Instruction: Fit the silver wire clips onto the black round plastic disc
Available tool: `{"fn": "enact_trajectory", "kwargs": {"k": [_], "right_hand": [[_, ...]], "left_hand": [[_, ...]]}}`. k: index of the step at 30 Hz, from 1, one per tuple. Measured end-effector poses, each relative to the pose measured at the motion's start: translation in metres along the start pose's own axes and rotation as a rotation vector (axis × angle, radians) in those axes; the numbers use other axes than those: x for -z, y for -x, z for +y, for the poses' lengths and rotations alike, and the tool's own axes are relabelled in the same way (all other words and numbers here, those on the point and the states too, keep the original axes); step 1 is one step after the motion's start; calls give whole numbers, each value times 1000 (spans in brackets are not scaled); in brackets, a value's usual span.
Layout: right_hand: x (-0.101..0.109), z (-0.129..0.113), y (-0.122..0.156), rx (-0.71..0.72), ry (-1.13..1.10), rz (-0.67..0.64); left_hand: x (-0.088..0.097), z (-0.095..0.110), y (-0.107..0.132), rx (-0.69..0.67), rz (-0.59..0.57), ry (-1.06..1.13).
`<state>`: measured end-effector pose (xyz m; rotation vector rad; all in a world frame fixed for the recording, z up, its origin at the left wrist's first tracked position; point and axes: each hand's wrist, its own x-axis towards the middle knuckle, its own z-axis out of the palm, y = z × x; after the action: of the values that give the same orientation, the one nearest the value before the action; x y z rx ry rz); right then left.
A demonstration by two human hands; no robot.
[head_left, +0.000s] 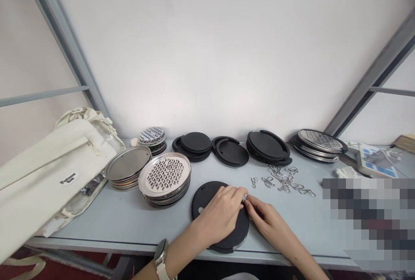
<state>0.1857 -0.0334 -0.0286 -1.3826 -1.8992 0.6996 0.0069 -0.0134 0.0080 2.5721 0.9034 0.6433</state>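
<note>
Curled over the work, your left hand (218,217) holds a matte black round disc (207,198), while your right hand (269,221) pinches a small silver piece (245,197) at the disc's edge, beside your left fingertips. The disc lies flat near the front of the table (308,228), a metal rim (241,242) showing beneath it, wire clips (282,180) just beyond.

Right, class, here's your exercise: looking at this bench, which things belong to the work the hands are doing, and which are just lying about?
In the work: left hand on the black disc; right hand at its edge; wire clips close by.

Lying about: round graters; black disc stacks; steel plates; canvas bag.
</note>
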Motion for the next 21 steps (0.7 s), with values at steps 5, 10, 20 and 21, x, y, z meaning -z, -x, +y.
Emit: {"fn": "enact_trajectory", "kwargs": {"k": [5, 10, 20, 21], "right_hand": [[0, 0, 0, -7, 5, 1], [0, -1, 0, -6, 4, 6], [-1, 2, 0, -18, 29, -40], [-1, 2, 0, -21, 31, -47]], "left_hand": [[0, 0, 0, 0, 3, -3], [0, 0, 0, 9, -4, -5], [1, 1, 0, 7, 15, 5], [0, 1, 0, 7, 15, 7]]}}
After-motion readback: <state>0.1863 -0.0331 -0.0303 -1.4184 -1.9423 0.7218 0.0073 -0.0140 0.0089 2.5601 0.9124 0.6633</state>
